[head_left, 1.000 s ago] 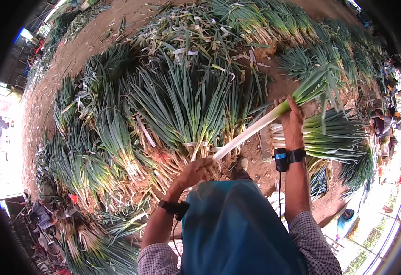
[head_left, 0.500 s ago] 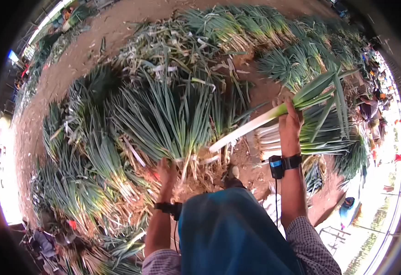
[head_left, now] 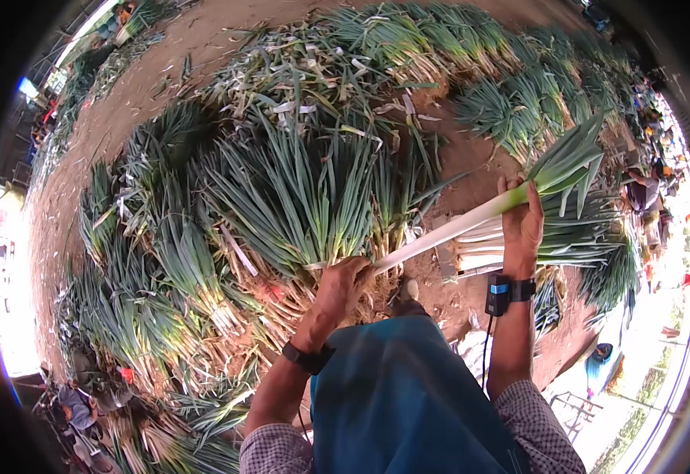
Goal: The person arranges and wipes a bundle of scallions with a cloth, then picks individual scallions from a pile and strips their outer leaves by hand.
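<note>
A single leek [head_left: 448,231] with a long white shank lies slanted in front of me, its green leaves toward the upper right. My right hand [head_left: 523,217] is closed around it where white turns to green. At its root end my left hand [head_left: 342,291] is closed, with the fingers at the roots, which are mostly hidden. Just beyond my left hand stands a dense bundle of untrimmed leeks [head_left: 305,197], roots toward me. Beneath and right of my right hand lies a row of clean white leeks [head_left: 479,245] with their leaves pointing right.
Heaps of leeks [head_left: 155,284] cover the ground on the left, and more bundles [head_left: 511,110] lie at the back right. Stripped leaves [head_left: 290,79] are piled behind the near bundle. Brown soil [head_left: 471,166] shows between the heaps. A person [head_left: 641,189] is at the far right.
My left hand has moved right and up from the near bundle to the root end of the held leek. My right hand has shifted slightly right and down with the leek.
</note>
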Demonstrator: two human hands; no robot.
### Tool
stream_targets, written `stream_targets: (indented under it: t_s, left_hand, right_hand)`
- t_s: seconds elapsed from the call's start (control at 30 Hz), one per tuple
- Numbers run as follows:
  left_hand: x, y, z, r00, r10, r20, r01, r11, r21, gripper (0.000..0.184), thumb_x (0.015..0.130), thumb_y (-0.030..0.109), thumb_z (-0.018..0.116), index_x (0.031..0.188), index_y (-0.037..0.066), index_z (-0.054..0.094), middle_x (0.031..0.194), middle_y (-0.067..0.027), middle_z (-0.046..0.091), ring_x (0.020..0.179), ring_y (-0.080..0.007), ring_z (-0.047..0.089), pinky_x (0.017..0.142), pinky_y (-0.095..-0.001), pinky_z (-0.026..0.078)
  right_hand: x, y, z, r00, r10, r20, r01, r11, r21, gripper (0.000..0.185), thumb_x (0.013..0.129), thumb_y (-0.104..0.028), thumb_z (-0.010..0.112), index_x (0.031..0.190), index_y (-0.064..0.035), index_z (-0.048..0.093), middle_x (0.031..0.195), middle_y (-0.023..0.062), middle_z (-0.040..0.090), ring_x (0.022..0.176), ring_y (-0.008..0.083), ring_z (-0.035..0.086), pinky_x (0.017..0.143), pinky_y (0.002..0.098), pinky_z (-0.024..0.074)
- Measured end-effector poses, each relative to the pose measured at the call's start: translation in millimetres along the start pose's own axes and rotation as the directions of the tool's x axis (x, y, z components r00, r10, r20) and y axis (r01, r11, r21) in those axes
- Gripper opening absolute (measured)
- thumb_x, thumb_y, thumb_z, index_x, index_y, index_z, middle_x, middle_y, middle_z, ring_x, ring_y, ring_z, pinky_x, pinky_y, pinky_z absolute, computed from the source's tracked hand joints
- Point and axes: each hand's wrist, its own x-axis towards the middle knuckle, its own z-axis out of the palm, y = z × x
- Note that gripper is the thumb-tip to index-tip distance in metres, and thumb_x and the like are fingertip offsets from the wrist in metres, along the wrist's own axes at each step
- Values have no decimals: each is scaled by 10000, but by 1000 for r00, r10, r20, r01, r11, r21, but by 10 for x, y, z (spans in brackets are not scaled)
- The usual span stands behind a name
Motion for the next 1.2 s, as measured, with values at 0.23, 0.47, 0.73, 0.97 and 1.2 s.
stream_targets:
  t_s: [0.23,0.47,0.73,0.97,1.2]
  left_hand:
    - [73,38,373,996,81,-42,-79,996,46,92,827,17,669,901,17,614,781,-174,597,717,-395,609,619,-447,489]
    - [-52,-826,785,921,-387,-32,383,890,249,212,884,175,650,905,-25,717,843,-212,699,818,-382,679,763,-504,509]
    - [511,742,1104,919,-122,375,41,975,218,597,818,211,816,1307,-3,549,1165,-239,638,1079,-415,617,915,-488,484]
    - [393,1049,2129,980,-79,183,-33,842,539,197,834,102,724,980,61,597,802,-158,617,728,-420,625,627,-491,492]
    - [663,1590,2590,989,108,99,-146,735,662,217,788,49,701,981,70,602,781,-131,563,704,-380,584,610,-494,448]
  right_hand:
    - [-93,-59,-135,995,-77,-65,75,997,-24,132,992,-149,629,1031,-31,587,922,101,629,893,220,635,1071,506,487]
    - [-121,-371,-368,998,40,-39,-39,999,35,252,913,-167,696,1088,-3,617,956,85,643,880,197,620,936,455,538]
    - [211,-438,-1152,979,192,73,-206,929,308,649,862,-403,776,1335,-27,537,982,79,606,843,197,560,815,423,499]
    - [794,-1574,-1847,979,125,163,-154,971,182,920,824,-666,699,1431,-9,485,1194,160,625,1007,268,614,926,459,500]
    - [1229,-2404,-2577,926,-128,355,-64,873,483,1023,769,-690,738,1449,15,445,1157,146,634,940,260,617,839,402,501]
